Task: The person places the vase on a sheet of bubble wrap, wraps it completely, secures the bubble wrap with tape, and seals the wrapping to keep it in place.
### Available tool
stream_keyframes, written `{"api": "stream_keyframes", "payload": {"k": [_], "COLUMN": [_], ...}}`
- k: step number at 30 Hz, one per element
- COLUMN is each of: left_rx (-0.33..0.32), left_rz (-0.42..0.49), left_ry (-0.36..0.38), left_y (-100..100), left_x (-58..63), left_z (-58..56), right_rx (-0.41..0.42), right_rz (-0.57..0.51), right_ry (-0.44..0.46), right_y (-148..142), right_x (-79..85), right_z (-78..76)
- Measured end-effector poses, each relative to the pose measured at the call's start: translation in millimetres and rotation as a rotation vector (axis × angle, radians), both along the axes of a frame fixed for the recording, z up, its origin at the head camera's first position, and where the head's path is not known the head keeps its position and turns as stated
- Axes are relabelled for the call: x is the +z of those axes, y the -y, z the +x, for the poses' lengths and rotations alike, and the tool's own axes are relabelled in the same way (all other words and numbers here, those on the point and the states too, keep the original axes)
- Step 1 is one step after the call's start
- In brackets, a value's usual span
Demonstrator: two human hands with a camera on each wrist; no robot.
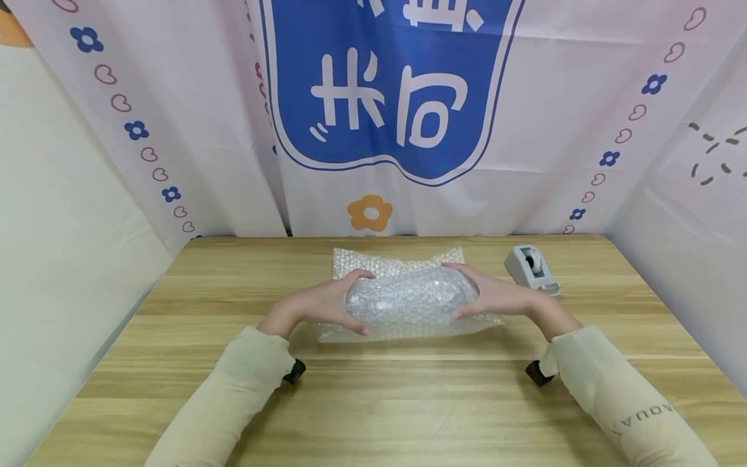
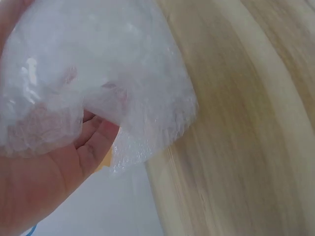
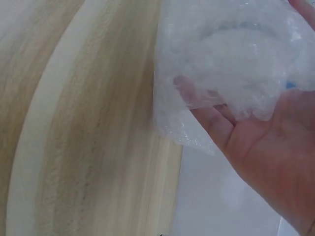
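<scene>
A rounded bundle of clear bubble wrap [image 1: 411,295] lies crosswise near the back of the wooden table; what is inside it is hidden by the layers. Part of the bubble wrap sheet [image 1: 391,332] spreads out flat below and behind the bundle. My left hand [image 1: 329,303] grips the bundle's left end, thumb and fingers spread around it. At the opposite end my right hand [image 1: 498,296] holds it the same way. In the left wrist view, fingers [image 2: 96,142] curl behind the wrap. Through the film in the right wrist view, fingertips [image 3: 184,91] show faintly.
A grey tape dispenser [image 1: 530,267] with a roll in it stands just behind my right forearm. A printed white and blue curtain [image 1: 397,155] hangs along the table's back edge. White panels [image 1: 64,214] flank both sides of the wooden table [image 1: 397,402].
</scene>
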State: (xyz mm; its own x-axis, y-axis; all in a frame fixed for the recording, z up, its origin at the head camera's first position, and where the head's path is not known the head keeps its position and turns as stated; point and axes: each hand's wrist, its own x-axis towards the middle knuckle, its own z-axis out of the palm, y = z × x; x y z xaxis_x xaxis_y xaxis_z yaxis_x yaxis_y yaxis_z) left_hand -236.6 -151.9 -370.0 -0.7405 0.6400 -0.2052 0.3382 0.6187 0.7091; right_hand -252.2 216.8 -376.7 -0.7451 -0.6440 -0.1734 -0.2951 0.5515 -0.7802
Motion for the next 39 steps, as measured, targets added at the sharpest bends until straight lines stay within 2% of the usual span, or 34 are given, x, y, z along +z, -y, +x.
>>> {"api": "stream_keyframes", "payload": {"k": [8,16,24,33,39], "left_rx": [0.034,0.078,0.081,0.120,0.123], "left_rz": [-0.006,0.030,0.013,0.018,0.007], "left_ry": [0.082,0.178,0.187,0.200,0.173], "left_y": [6,8,13,18,17], "left_x": [-4.7,-8.1,-8.5,-12.3,-12.5], "left_z": [-5.2,-9.6,-9.3,-7.2,-6.3], "right_rx": [-0.016,-0.018,-0.011,-0.072,-0.076], "right_rz": [-0.007,-0.031,-0.002,0.053,0.025], "right_ry": [0.064,0.121,0.132,0.161,0.114], "right_y": [0,0,0,2,1], "right_x": [-1.6,-4.8,-3.2,-3.1,-4.7], "right_z": [0.7,-0.9,-2.2,-1.4,1.4]}}
